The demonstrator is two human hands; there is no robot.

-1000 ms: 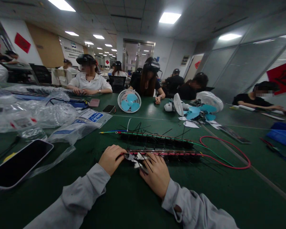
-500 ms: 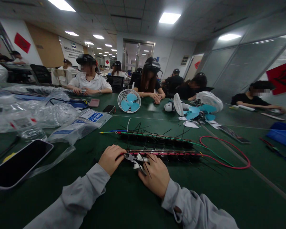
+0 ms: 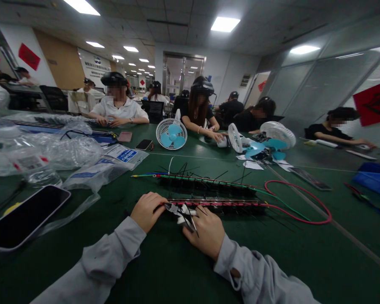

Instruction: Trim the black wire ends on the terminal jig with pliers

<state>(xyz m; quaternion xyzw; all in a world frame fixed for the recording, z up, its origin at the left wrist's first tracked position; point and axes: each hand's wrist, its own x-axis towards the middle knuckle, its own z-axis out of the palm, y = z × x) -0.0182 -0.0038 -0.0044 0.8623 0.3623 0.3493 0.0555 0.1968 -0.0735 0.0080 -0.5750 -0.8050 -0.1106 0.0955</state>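
My left hand (image 3: 148, 211) pinches the left end of the red cable (image 3: 228, 204), which runs along the near black strip. A pair of cutters (image 3: 174, 208) with white-and-dark handles sits in my right hand (image 3: 207, 232), its fingers curled around them. The jaws point left, close beside my left fingertips at the cable. Thin black cable ties stick out along the strip, and some cross my right hand. Behind it, a second black strip (image 3: 205, 182) lies parallel, carrying a green wire and more tie tails. What the jaws grip, if anything, is too small to tell.
Red and green cable loops (image 3: 327, 215) extend right. At left lie a phone (image 3: 28, 217), clear plastic bags (image 3: 104, 166) and a plastic bottle (image 3: 34, 169). A blue-bladed fan (image 3: 172, 134) and fan parts (image 3: 272, 143) stand across the table, where other people sit.
My right hand and the cutters shift very slightly, while my left hand stays put. Across the table, a co-worker's hands have moved right onto a white fan part.
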